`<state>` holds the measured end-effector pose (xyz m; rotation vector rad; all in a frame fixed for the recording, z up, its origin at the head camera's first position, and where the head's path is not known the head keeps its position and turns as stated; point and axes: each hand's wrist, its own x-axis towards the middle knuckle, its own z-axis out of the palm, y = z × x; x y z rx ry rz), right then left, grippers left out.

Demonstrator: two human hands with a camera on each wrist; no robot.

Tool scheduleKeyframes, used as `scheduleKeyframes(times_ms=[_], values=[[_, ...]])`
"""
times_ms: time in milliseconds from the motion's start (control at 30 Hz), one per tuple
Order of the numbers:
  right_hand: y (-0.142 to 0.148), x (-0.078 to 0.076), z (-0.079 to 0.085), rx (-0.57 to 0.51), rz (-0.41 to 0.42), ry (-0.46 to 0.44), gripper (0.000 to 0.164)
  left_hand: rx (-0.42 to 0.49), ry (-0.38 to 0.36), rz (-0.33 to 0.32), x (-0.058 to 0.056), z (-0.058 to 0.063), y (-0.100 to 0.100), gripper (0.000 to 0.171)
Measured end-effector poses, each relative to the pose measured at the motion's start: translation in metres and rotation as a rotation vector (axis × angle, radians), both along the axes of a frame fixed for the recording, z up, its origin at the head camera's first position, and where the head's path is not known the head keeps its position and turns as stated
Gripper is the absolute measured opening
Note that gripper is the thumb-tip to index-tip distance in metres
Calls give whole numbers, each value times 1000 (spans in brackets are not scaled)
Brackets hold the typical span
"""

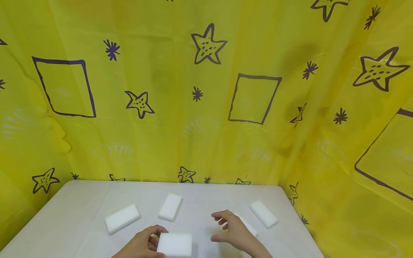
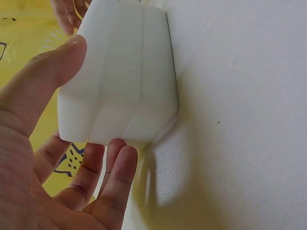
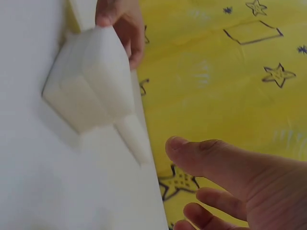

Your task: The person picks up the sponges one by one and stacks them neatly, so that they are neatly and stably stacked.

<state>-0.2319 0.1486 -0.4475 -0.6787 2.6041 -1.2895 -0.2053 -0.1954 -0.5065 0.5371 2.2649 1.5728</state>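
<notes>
Near the front edge of the view, a stack of white sponges (image 1: 174, 245) stands on the table, its layers showing in both wrist views. My left hand (image 1: 146, 243) holds the stack by its left end, the thumb (image 2: 72, 60) on the near face and the fingers by the end and far side. To the right of the stack, my right hand (image 1: 233, 231) is apart from it, fingers loosely bent and holding nothing. Partly hidden behind that hand lies another white sponge (image 1: 248, 225).
One white sponge (image 1: 122, 218) lies flat at the left, another sponge (image 1: 170, 207) farther back in the middle, and a third sponge (image 1: 263, 214) at the right. A white cloth covers the table (image 1: 87, 191). Behind it hangs a yellow curtain (image 1: 167, 136) with starfish drawings.
</notes>
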Motion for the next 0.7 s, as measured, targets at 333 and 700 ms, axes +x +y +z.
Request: scheduleKeyframes(times_ms=[333,700], values=[[53,0,-4,63,-163,53,60,-4,10,-4,-1,-3,-1,58],[77,-1,-20,113,-376,78,62,18,40,-12,-1,-7,-1,61]])
